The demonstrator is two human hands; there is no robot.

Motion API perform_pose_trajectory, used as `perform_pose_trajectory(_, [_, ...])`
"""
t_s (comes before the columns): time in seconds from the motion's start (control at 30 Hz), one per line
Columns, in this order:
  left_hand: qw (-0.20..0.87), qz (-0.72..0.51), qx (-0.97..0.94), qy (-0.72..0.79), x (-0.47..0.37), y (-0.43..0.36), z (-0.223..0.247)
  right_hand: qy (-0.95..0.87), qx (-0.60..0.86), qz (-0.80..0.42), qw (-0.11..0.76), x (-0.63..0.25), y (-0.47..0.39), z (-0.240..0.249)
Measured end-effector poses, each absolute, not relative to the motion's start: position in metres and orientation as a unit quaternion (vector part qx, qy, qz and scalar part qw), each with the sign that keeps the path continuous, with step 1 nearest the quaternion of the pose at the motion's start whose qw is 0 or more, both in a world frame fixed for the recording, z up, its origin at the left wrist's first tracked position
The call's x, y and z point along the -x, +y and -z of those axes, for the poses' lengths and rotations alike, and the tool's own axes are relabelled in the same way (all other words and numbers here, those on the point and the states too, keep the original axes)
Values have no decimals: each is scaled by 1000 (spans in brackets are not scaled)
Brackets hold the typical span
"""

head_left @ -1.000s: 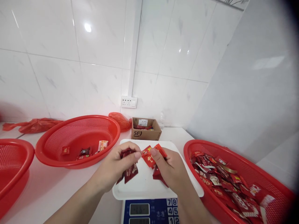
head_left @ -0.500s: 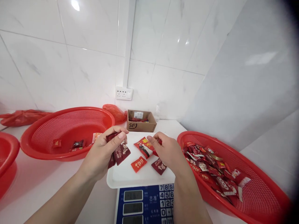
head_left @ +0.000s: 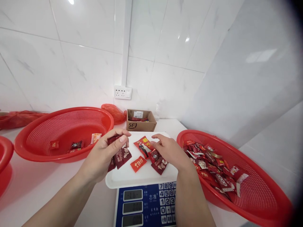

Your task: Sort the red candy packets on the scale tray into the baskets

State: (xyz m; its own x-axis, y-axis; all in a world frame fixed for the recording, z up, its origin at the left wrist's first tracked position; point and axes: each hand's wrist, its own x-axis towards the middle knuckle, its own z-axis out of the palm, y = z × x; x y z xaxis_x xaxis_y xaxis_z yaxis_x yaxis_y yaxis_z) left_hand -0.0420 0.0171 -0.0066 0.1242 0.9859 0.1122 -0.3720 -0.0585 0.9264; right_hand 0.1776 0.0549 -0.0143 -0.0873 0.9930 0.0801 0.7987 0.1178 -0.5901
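Dark red candy packets (head_left: 122,156) are gripped in my left hand (head_left: 101,154), over the left edge of the white scale tray (head_left: 139,181). My right hand (head_left: 169,149) hovers over the tray's right side, thumb and index finger apart, holding nothing visible. Just below its fingers lies a small red packet (head_left: 155,155), overlapping a dark red packet (head_left: 159,166). Beside them on the tray are a red and yellow packet with a figure (head_left: 142,147) and a small orange-red packet (head_left: 138,164).
A red basket (head_left: 267,192) heaped with packets stands at the right. Another basket (head_left: 63,116) with a few packets is at the left, beside a partly visible one (head_left: 4,151). Behind the tray stands a cardboard box (head_left: 141,126). The scale's keypad (head_left: 146,205) faces me.
My right hand has opened, and a small red packet now lies on the tray under its fingers. My left hand still holds its packets. The view has shifted slightly.
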Motion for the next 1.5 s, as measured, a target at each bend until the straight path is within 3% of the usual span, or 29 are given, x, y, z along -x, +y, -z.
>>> perform_pose_trajectory(0.17, [591, -560, -466, 347, 42, 18, 7, -698, 654, -160, 244, -181, 57, 13])
perform_pose_trajectory(0.6, [599, -553, -467, 343, 41, 17, 7, -749, 575, -235, 231, -171, 52, 17])
perform_pose_trajectory(0.93, [617, -561, -440, 334, 36, 17, 7, -652, 568, -221, 451, -181, 35, -2])
perform_pose_trajectory(1.2, [561, -582, -485, 334, 28, 17, 20, -760, 421, -380, 318, -155, 18, -4])
perform_pose_trajectory(1.5, [638, -566, -437, 287, 25, 18, 18, -716, 434, -391, 382, -141, 18, 1])
